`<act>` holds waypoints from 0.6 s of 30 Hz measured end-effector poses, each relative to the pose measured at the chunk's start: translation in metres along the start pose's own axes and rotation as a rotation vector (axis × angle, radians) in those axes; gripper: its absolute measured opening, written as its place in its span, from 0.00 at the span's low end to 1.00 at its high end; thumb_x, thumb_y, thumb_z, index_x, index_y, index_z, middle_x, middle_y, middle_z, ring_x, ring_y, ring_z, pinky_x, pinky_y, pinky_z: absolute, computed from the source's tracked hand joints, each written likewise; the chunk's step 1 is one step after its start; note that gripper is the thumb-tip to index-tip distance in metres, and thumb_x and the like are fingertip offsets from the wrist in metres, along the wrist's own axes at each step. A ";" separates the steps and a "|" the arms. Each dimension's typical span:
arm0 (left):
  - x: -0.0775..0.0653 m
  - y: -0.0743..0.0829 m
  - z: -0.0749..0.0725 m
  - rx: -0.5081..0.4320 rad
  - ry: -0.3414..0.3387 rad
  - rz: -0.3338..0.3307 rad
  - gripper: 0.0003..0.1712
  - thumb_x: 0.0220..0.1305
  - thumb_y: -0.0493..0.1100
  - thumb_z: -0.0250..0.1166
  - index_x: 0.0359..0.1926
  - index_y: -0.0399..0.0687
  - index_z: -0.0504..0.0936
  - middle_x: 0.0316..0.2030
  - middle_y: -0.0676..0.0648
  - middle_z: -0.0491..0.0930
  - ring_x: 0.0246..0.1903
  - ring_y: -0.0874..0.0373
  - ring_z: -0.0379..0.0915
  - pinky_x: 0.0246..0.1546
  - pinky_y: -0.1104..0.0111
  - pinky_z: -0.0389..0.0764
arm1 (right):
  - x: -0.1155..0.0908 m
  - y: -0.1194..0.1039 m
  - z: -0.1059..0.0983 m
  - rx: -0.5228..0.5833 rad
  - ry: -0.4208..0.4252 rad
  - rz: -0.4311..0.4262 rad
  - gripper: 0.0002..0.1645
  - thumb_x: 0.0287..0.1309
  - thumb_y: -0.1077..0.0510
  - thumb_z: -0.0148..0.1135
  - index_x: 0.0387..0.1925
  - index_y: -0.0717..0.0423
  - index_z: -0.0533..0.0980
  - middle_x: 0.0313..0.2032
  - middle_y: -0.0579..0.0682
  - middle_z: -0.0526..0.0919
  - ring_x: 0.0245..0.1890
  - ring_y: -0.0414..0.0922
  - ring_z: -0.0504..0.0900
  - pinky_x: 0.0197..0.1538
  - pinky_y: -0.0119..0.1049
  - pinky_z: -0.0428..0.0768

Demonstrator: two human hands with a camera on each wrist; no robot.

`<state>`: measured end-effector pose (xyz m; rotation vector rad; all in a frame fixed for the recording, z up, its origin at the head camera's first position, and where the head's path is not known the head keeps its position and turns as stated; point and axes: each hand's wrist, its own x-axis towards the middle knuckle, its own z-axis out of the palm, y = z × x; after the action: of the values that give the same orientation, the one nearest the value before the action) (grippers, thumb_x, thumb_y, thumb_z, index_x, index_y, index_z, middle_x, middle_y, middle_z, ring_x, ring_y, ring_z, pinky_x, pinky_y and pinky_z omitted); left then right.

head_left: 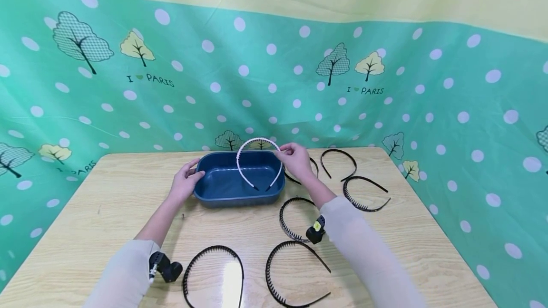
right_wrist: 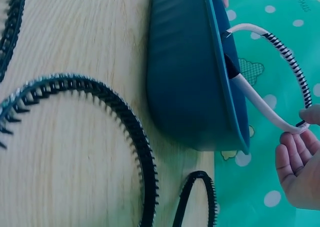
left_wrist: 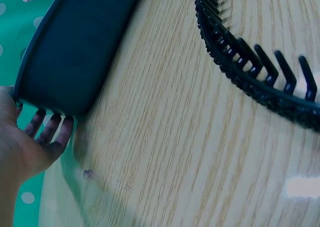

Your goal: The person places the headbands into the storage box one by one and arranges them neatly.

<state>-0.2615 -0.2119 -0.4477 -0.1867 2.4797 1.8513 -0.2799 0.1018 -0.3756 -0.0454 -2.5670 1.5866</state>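
White band [right_wrist: 260, 102] hangs in R hand's [head_left: 298, 158] pinch: thumb on one side, fingertips on the other, partway up its R leg. From that grip the loop lies to the person's L, crown up, both dark tips pointing down at the bin [head_left: 231, 202]. Approx. upright, band's long axis runs crown to tips; the bin's runs L–R, so the two cross. Loop stands roughly broadside to the head cam.

Key relation, I'd say: tips vs. near rim. In the R wrist view they look just past that rim, over the bin's hollow nr the near wall; whether they touch the floor inside, can't tell. R fingers sit above the bin's R end, so R hand is obviously the nearer one, touching the band.

L hand [head_left: 183, 183] is at the bin's opp. end, well apart from the band, gripping the rim: thumb over the edge, other fingers curled under/outside, per L wrist view. Looks like it steadies the bin.

Black bands [right_wrist: 142, 147] w/ teeth lie on the table [head_left: 128, 203], most to R and in front of the bin; one is partly hidden behind R hand. None is in either hand's fingers.
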 end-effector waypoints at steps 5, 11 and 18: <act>-0.001 0.000 -0.001 -0.004 -0.003 0.026 0.33 0.68 0.47 0.54 0.71 0.50 0.57 0.62 0.30 0.63 0.59 0.39 0.65 0.55 0.49 0.73 | -0.001 0.001 0.010 0.015 -0.003 -0.007 0.12 0.53 0.53 0.66 0.37 0.56 0.80 0.26 0.47 0.75 0.26 0.41 0.72 0.26 0.29 0.71; -0.003 0.002 0.000 0.002 0.014 0.036 0.32 0.66 0.47 0.55 0.70 0.50 0.60 0.60 0.30 0.66 0.55 0.41 0.69 0.52 0.52 0.77 | -0.001 0.002 0.020 0.028 -0.014 -0.016 0.13 0.52 0.54 0.67 0.37 0.57 0.80 0.25 0.46 0.75 0.24 0.40 0.72 0.25 0.28 0.71; -0.001 0.000 0.000 0.014 0.004 0.007 0.32 0.69 0.46 0.52 0.71 0.50 0.55 0.62 0.31 0.64 0.59 0.39 0.65 0.56 0.52 0.74 | -0.005 0.001 0.029 0.035 -0.027 -0.008 0.13 0.52 0.53 0.67 0.38 0.57 0.80 0.25 0.47 0.77 0.23 0.39 0.74 0.24 0.27 0.73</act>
<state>-0.2604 -0.2114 -0.4474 -0.1812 2.4986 1.8371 -0.2790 0.0758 -0.3901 -0.0109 -2.5559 1.6396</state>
